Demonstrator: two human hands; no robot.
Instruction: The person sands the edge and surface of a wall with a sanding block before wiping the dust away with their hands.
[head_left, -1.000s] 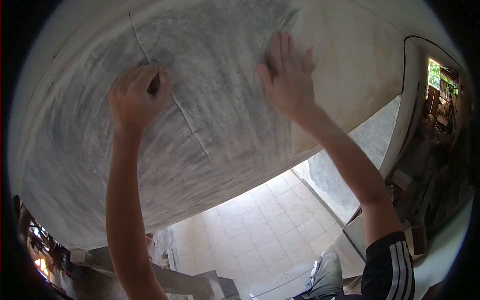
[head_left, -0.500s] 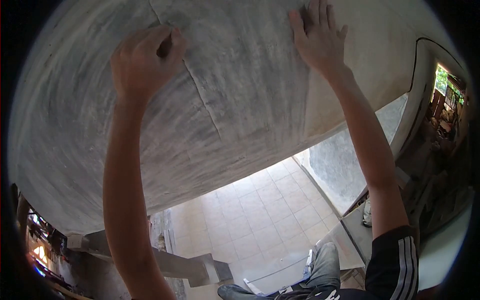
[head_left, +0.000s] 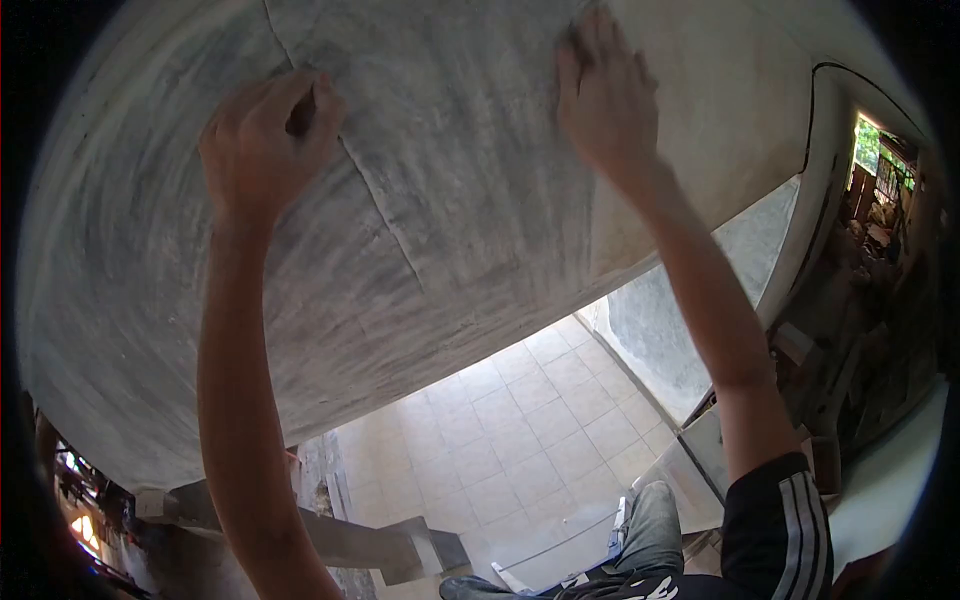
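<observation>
At the upper left of the frame the left hand [head_left: 262,140] is curled into a loose fist and pressed against the grey plastered surface [head_left: 440,200]. Its fingers are folded round something small and dark that shows only in the gap by the thumb; what that is cannot be told. The left forearm runs nearly straight down from it to the bottom edge.

Just right of that fist a thin crack [head_left: 385,225] crosses the plaster. Its long axis slants from the top edge, upper left, down toward the centre of the frame, passing close beside the knuckles and ending near the middle of the surface.

Farther right, at the upper centre, the right hand [head_left: 605,100] lies open and flat on the same surface, fingers together and pointing up toward the top edge, holding nothing. Its arm slopes down to the lower right, where a black sleeve [head_left: 775,520] with white stripes shows.

Below the plaster, at the lower centre, lies a tiled floor [head_left: 500,440]. A bright doorway [head_left: 880,165] stands at the right edge.
</observation>
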